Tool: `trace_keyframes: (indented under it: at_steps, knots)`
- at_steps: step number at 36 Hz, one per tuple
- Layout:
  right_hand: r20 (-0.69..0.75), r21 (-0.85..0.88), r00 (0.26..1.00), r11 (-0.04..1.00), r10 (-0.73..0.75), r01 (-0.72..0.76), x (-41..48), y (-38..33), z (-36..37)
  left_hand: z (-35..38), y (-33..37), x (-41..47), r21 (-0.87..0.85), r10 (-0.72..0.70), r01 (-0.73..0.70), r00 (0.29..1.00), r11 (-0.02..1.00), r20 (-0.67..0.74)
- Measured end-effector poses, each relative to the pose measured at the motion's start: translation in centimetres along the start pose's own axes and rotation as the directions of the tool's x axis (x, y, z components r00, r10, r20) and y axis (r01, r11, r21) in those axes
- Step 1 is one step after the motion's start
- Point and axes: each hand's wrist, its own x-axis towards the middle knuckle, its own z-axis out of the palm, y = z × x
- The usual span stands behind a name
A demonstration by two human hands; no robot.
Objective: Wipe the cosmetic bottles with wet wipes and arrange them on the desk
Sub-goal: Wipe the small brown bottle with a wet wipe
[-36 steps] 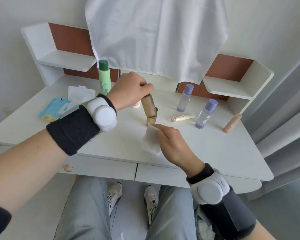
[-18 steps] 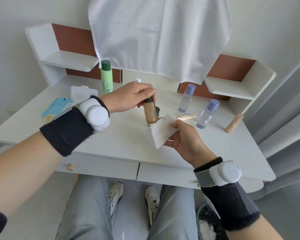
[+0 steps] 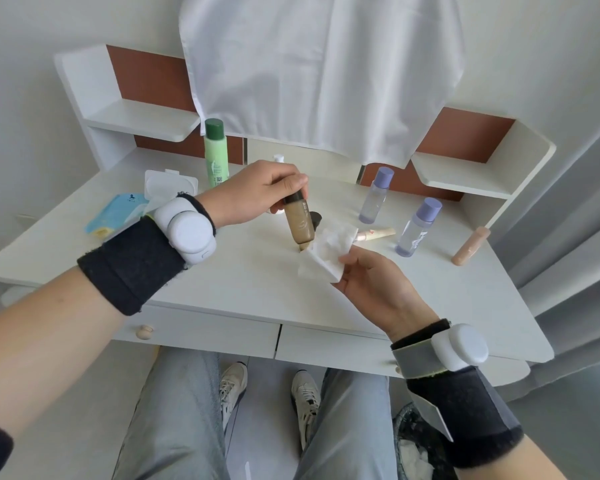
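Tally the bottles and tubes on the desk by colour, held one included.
Green bottle: 1
Clear bottles, purple caps: 2
Brown bottle, in left hand: 1
Beige tubes: 2
White-capped item, mostly hidden: 1
Total: 7

tan bottle [image 3: 299, 221], white wipe [image 3: 328, 255], green bottle [image 3: 216, 154]

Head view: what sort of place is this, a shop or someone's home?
Likely a home dressing table, perhaps in a bedroom: a white desk with side shelves, cosmetic bottles on it, a grey curtain beside it.
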Motion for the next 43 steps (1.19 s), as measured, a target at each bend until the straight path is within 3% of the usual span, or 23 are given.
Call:
trace_keyframes:
  at_steps: [10,16,22,27,36,43]
  knots:
    - [-0.093,-0.048,0.996,0.999,0.006,-0.011,-0.2,0.0,0.1,-0.3,0.0,-0.2,-0.022,-0.022,0.021,0.999,1.000,-0.026]
    - [-0.071,-0.188,0.997,0.982,-0.021,0.007,-0.5,-0.2,0.6,-0.5,0.2,-0.1,-0.018,-0.030,0.030,0.999,0.999,-0.027]
    - [-0.015,-0.093,0.999,0.995,0.029,-0.030,-0.6,-0.4,0.6,-0.4,0.3,-0.1,-0.027,-0.030,0.029,0.999,0.999,-0.030]
    - [-0.104,-0.259,0.994,0.966,-0.045,0.017,-0.4,-0.1,0.8,-0.2,0.5,-0.1,-0.038,-0.005,0.004,1.000,0.999,-0.027]
    - [-0.105,-0.372,0.987,0.925,-0.121,0.074,0.0,0.3,0.6,0.8,0.9,-0.3,-0.039,0.010,-0.007,0.996,0.999,0.083]
    - [-0.135,-0.304,0.976,0.944,-0.172,0.125,-0.1,-0.2,1.7,2.0,0.7,-0.6,-0.061,-0.023,0.037,0.976,0.997,0.215]
